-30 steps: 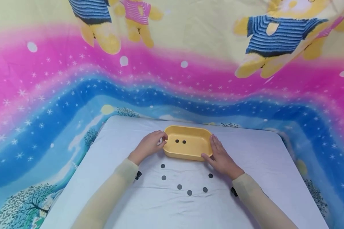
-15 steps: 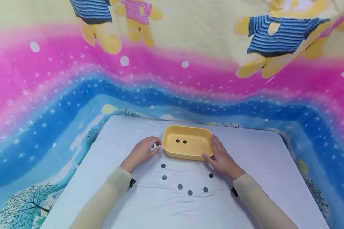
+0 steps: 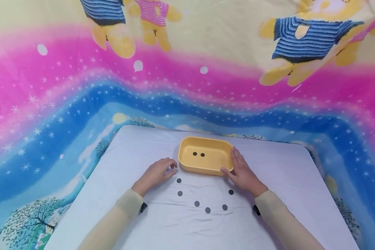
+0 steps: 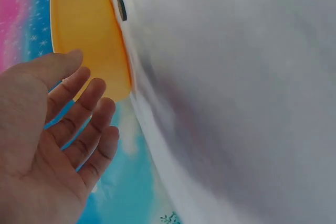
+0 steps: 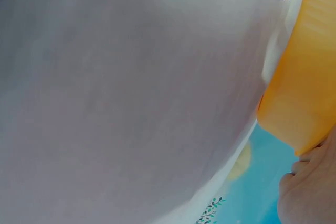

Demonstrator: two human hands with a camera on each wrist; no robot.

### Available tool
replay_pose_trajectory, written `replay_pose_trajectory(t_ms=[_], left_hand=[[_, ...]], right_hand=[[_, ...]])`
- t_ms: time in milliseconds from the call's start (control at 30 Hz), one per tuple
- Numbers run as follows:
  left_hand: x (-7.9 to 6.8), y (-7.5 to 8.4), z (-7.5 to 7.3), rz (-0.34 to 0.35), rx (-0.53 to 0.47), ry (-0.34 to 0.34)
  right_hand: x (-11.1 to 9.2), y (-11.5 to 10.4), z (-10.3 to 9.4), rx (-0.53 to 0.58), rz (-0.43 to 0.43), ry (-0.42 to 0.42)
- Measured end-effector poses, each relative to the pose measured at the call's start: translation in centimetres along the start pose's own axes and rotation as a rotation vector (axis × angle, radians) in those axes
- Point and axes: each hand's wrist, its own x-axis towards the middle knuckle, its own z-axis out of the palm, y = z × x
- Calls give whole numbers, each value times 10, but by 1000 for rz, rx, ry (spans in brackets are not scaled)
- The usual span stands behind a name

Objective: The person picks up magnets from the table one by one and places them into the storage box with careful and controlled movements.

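Note:
In the head view a yellow rectangular box (image 3: 206,170) with rounded corners stands near the far edge of the table. Two dark round discs (image 3: 198,154) lie inside it. My right hand (image 3: 245,173) rests against the box's right end, fingers straight along the wall and thumb at the near right corner. To the left of the box, my left hand (image 3: 156,173) hovers with loosely bent fingers and holds nothing; the left wrist view shows its palm and fingertips bare. The nearest loose disc (image 3: 179,180) lies just right of the left hand, in front of the box.
Several more dark discs (image 3: 197,203) form a loose arc on the table between the forearms. A white, slightly wrinkled cloth (image 3: 162,229) covers the table. Printed fabric (image 3: 187,83) with bears and snowflakes hangs around the far and side edges.
My left hand has come away from the box's left end, moving left and then toward me. The right hand, the box and the discs stay in place.

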Motion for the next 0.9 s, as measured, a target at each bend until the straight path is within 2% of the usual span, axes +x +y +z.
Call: replay_pose_trajectory(t_ms=[467,900], left_hand=[[-5,3,14,28,49,-110],[-7,5,17,76,79,-115]], right_hand=[[1,1,1,8,-5,6],[0,0,1,12,-10,12]])
